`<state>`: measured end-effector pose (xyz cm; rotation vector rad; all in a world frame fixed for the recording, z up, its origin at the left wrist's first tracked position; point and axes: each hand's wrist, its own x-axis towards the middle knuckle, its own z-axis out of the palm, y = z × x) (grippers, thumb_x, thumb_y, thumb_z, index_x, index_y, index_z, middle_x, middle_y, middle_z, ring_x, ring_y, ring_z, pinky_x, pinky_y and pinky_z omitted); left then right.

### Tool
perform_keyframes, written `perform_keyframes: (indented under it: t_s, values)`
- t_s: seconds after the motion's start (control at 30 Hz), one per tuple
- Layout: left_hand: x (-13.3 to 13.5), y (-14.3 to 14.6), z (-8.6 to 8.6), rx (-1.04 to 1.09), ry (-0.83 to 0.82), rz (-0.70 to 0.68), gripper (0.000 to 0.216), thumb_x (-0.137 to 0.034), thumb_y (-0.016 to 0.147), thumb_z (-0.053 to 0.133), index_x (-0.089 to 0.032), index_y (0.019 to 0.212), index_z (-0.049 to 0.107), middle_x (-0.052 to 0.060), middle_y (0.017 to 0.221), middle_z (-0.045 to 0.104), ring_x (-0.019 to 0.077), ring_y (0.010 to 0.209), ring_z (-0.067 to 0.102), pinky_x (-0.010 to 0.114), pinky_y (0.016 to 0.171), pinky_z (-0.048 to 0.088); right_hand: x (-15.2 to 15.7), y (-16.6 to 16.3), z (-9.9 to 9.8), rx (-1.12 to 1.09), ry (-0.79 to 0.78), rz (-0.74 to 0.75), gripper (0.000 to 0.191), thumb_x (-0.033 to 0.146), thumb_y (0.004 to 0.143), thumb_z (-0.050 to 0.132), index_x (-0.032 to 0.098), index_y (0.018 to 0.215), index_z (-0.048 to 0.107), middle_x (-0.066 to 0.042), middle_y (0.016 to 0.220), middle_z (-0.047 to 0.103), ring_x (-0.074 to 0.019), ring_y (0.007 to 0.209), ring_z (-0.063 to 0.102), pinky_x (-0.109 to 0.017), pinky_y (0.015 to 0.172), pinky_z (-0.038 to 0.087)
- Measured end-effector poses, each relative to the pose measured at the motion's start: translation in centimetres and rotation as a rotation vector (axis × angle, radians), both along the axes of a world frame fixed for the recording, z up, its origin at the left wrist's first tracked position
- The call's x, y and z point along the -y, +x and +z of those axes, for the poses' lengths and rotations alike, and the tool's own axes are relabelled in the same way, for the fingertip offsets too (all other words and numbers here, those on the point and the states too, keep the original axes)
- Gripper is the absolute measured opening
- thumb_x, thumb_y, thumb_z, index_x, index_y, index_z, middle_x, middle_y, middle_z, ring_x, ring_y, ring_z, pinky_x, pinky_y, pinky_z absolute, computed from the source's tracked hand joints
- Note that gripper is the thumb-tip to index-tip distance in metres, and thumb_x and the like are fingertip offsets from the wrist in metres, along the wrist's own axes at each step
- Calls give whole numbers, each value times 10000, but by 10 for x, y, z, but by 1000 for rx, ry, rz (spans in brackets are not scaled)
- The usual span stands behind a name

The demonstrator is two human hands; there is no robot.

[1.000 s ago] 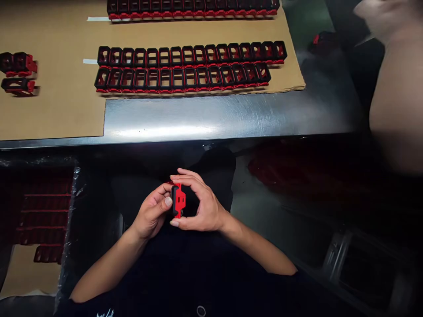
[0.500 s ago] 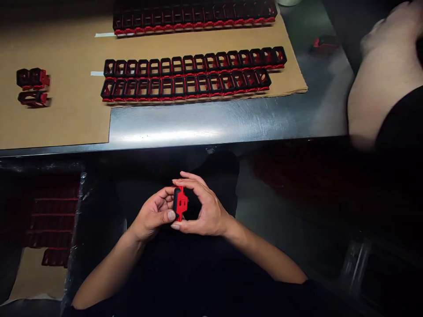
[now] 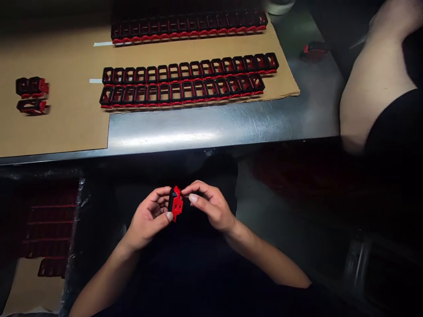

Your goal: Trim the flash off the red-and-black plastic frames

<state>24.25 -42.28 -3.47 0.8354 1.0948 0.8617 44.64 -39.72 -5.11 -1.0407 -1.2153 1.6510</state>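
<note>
"Hands?"
"L hand (image 3: pixel 148 219) curled, fingers gripping the red-black part (image 3: pixel 176 203); R hand (image 3: pixel 209 204) pinched its top edge, wrist bent."
"Part?"
"Held between both, mid-air."

A steel table (image 3: pixel 211 132) carries a cardboard sheet (image 3: pixel 59 132) lined with rows of black-and-red plastic frames (image 3: pixel 176 105).

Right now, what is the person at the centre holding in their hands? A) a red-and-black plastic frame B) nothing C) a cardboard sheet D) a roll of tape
A: the left hand holds the red-and-black plastic frame, and the right hand has its fingers at the frame's other side.
</note>
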Motion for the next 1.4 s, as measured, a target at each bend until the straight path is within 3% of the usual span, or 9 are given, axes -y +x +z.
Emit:
perform_keyframes:
  t_s: [0.17, 0.3, 0.4, 0.53, 0.7, 0.87, 1.07, 1.3, 1.4]
  values:
    - [5, -6, -2, -244, 133, -87, 412, -270, 823, 761, -259, 1220, 651, 65, 1118, 728, 191, 916, 691, 294, 800, 556, -1, -5, 1, -151, -254, 48, 375, 506, 894, 645, 161, 787, 746, -14, 674, 618, -122, 612, 530, -231, 512, 374]
    - [3, -12, -6, -384, 348, -198, 423, -207, 864, 710, -321, 1267, 649, 39, 1249, 700, 215, 1102, 659, 354, 981, 515, 1, -5, 8, -192, -296, 110, 327, 468, 850, 721, 161, 735, 724, 28, 583, 537, -91, 524, 422, -234, 492, 326]
    - [2, -11, -6, -383, 373, -131, 444, -200, 891, 679, -340, 1308, 622, 37, 1384, 634, 236, 1283, 575, 385, 1096, 450, 5, -5, 10, -129, -166, 94, 223, 363, 820, 772, 171, 722, 719, 29, 624, 557, -92, 552, 454, -239, 529, 369]
    - [11, -3, -3, -293, 243, -21, 555, -262, 910, 662, -342, 1434, 498, 63, 1538, 496, 249, 1249, 600, 365, 998, 523, 10, -7, 10, 36, 123, 59, 86, 258, 835, 764, 175, 811, 762, -10, 708, 652, -124, 609, 570, -263, 573, 448]
    - [22, 6, -3, -266, 242, -10, 813, -237, 803, 779, -313, 1510, 385, 97, 1557, 468, 282, 1284, 580, 397, 1062, 495, 13, -9, 5, 73, 334, 54, 49, 243, 868, 744, 201, 871, 769, -42, 790, 746, -161, 681, 683, -288, 638, 545]
    - [23, 12, -4, -277, 304, 39, 808, -199, 771, 798, -309, 1472, 412, 107, 1561, 447, 294, 1355, 519, 417, 1105, 467, 13, -11, 3, 161, 485, 93, 86, 225, 905, 685, 228, 853, 754, -38, 774, 768, -189, 696, 704, -341, 678, 573]
    - [23, 17, -3, -190, 301, 71, 760, -144, 802, 755, -334, 1448, 403, 117, 1580, 396, 249, 1192, 628, 423, 1017, 540, 12, -13, 3, 196, 554, 106, 107, 205, 907, 663, 228, 837, 742, -37, 751, 758, -198, 706, 708, -363, 703, 590]
    - [23, 15, -2, -199, 341, 52, 746, -110, 802, 743, -356, 1427, 419, 109, 1608, 345, 244, 1191, 625, 410, 978, 564, 14, -14, -1, 225, 529, 117, 98, 221, 896, 680, 235, 833, 754, -41, 787, 772, -201, 743, 729, -349, 730, 613]
    - [22, 14, -4, -136, 283, 41, 728, -126, 809, 743, -358, 1423, 428, 106, 1615, 336, 243, 1203, 624, 414, 1008, 547, 15, -14, -1, 218, 511, 117, 79, 210, 888, 690, 229, 854, 759, -35, 762, 763, -199, 726, 724, -355, 755, 616]
